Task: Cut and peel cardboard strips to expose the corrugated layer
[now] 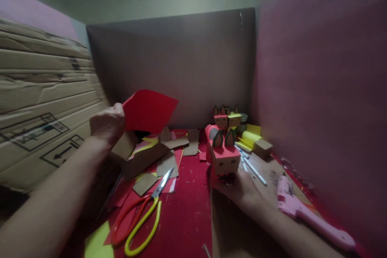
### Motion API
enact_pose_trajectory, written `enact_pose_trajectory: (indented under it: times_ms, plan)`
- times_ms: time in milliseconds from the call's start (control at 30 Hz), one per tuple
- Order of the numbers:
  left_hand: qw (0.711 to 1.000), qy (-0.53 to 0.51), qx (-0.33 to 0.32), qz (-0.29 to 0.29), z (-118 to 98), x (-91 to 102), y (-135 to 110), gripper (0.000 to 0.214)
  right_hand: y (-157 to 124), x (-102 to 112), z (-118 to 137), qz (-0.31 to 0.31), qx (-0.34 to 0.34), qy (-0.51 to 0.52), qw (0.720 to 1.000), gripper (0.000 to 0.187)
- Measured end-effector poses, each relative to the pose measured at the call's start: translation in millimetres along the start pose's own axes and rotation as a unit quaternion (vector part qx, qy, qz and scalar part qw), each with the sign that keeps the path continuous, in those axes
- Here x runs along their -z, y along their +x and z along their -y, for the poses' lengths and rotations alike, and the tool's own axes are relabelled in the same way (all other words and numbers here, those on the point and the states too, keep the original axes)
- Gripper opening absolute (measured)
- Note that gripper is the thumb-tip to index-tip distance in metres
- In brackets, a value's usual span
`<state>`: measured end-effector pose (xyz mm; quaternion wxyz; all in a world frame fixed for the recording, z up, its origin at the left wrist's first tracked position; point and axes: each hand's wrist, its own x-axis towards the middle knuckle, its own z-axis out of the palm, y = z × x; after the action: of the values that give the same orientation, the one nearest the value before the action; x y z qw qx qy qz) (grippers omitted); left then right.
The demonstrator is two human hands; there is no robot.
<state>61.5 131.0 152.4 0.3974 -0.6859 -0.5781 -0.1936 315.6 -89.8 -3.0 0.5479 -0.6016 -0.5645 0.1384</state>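
My left hand [108, 124] is raised at the left, its fingers closed on the edge of a sheet of red paper [149, 111]. At the centre right, my right hand [242, 191] is wrapped round the lower part of a boxy cardboard animal figure [224, 159] with a red top and pointed ears. The fingers of that hand are partly hidden behind the figure. Between my forearms lie scissors [155, 197] with one red and one yellow handle, blades apart and pointing away from me.
Two similar animal figures [226, 120] stand at the back. A pink glue gun [302, 209] lies at the right near white glue sticks [254, 169]. Cardboard scraps [145, 184] and an open cardboard box [145, 159] are at the left. Printed cardboard [45, 100] and a pink wall [323, 88] flank the workspace.
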Motion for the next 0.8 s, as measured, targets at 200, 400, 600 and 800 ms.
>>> enact_pose_trajectory:
  times_ms: [200,400,600,800]
  plan:
    - [0.997,-0.017,-0.070,0.033,-10.2,-9.9,-21.8,0.027,-0.4,-0.1,1.5,0.007,-0.001,0.011,1.000,0.024]
    - [0.995,-0.040,0.010,0.092,7.9,-19.7,5.4,0.027,0.0,0.4,5.2,-0.005,0.021,-0.020,1.000,0.022]
    - [0.990,-0.079,0.064,0.096,20.2,-17.6,34.3,0.029,-2.1,3.3,10.8,0.000,0.016,-0.052,0.999,0.016]
    - [0.981,-0.176,0.036,0.067,-1.1,-19.7,12.2,0.029,-4.3,2.2,4.4,0.019,0.020,-0.033,0.999,0.017]
